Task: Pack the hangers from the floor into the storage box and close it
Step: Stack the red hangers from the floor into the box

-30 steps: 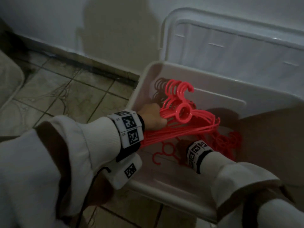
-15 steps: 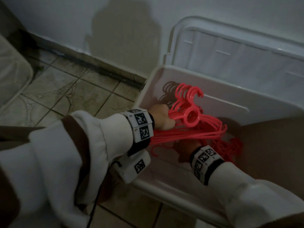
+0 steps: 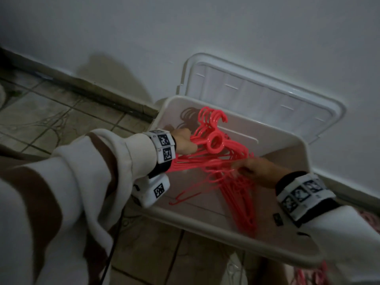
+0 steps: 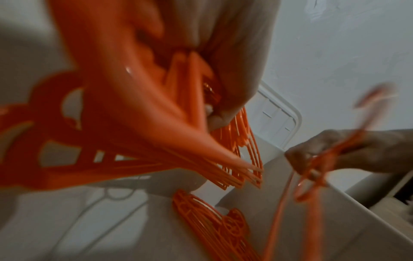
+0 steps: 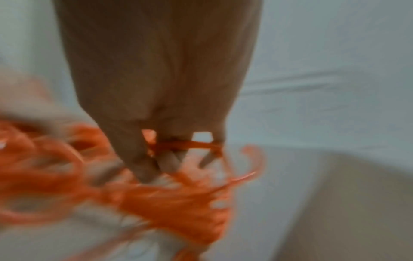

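A white storage box (image 3: pixel 226 227) stands open on the floor by the wall, its lid (image 3: pixel 267 95) leaning up behind it. My left hand (image 3: pixel 185 140) grips a bundle of red hangers (image 3: pixel 216 140) above the box's left end, hooks pointing up. The same bundle fills the left wrist view as orange hangers (image 4: pixel 156 141) in my curled fingers. My right hand (image 3: pixel 253 169) is over the box's middle, its fingers curled on hanger bars (image 5: pixel 185 144). More hangers (image 3: pixel 240 202) lie inside the box (image 4: pixel 111 220).
Tiled floor (image 3: pixel 51 124) spreads to the left of the box, edged by a dark skirting along the white wall (image 3: pixel 185 27). Something pink (image 3: pixel 308 276) shows at the lower right, beside the box's near rim.
My right hand has risen from low in the box and moved right, now holding hanger bars. The left hand keeps its bundle. The head view has pulled back.
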The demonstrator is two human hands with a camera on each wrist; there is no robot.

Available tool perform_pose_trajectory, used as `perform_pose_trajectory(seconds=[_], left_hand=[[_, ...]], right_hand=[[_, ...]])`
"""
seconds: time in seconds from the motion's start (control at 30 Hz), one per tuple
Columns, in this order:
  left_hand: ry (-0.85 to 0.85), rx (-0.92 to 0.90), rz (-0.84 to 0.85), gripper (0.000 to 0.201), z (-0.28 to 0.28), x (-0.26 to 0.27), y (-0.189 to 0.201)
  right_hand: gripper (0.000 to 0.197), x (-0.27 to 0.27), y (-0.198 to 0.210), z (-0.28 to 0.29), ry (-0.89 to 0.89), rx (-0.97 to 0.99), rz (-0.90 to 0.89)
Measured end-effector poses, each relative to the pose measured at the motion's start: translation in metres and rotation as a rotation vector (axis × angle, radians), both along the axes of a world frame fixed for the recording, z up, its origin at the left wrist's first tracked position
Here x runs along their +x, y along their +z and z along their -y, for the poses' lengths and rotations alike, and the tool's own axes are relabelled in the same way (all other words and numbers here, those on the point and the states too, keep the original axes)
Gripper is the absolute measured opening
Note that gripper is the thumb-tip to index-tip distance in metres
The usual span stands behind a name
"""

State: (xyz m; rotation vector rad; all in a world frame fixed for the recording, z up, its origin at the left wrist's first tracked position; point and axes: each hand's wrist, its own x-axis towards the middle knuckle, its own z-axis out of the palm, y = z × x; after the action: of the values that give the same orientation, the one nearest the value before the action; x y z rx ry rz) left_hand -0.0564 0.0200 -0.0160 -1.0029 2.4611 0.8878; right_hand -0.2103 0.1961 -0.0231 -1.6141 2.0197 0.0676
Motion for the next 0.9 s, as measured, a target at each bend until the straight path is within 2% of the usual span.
perform_pose_trajectory(seconds=[0.07, 0.13, 0.23, 0.33, 0.4, 0.5, 0.53, 0.63, 0.7, 0.77, 0.9], left_hand=[[-0.025, -0.011, -0.016, 0.020, -0.003, 0.001, 0.007], [-0.041, -0.030, -0.047, 0.013, -0.007, 0.003, 0.014], [-0.080, -0.010, -0.109, 0.018, -0.013, 0.006, 0.021], [-0.101, 0.070, -0.154, 0.018, -0.020, 0.009, 0.024], [-0.095, 0.108, -0.187, 0.020, -0.023, 0.010, 0.023], [-0.059, 0.140, -0.209, 0.011, -0.022, 0.012, 0.021], [-0.043, 0.163, -0.221, 0.006, -0.021, 0.014, 0.022], [-0.009, 0.244, -0.258, 0.022, -0.020, 0.017, 0.020], [-0.015, 0.301, -0.266, 0.019, -0.021, 0.018, 0.019], [-0.011, 0.332, -0.268, 0.007, -0.022, 0.019, 0.019], [-0.002, 0.345, -0.296, 0.027, -0.021, 0.019, 0.020]], right_hand=[[0.024, -0.015, 0.021, -0.014, -0.086, -0.037, 0.097], [0.037, -0.021, 0.035, -0.020, -0.148, -0.045, 0.262], [0.045, -0.026, 0.043, -0.019, -0.200, -0.109, 0.353], [0.038, -0.026, 0.038, -0.012, -0.169, -0.223, 0.303], [0.028, -0.024, 0.031, -0.008, -0.212, -0.390, 0.237], [0.039, -0.020, 0.031, -0.005, -0.351, -0.591, 0.160], [0.047, -0.018, 0.031, -0.003, -0.357, -0.586, 0.138], [0.083, -0.013, 0.028, 0.002, -0.395, -0.452, 0.087], [0.096, -0.010, 0.023, 0.005, -0.398, -0.386, 0.081], [0.093, -0.006, 0.018, 0.007, -0.404, -0.343, 0.089], [0.064, -0.006, 0.009, 0.008, -0.472, -0.188, 0.039]])
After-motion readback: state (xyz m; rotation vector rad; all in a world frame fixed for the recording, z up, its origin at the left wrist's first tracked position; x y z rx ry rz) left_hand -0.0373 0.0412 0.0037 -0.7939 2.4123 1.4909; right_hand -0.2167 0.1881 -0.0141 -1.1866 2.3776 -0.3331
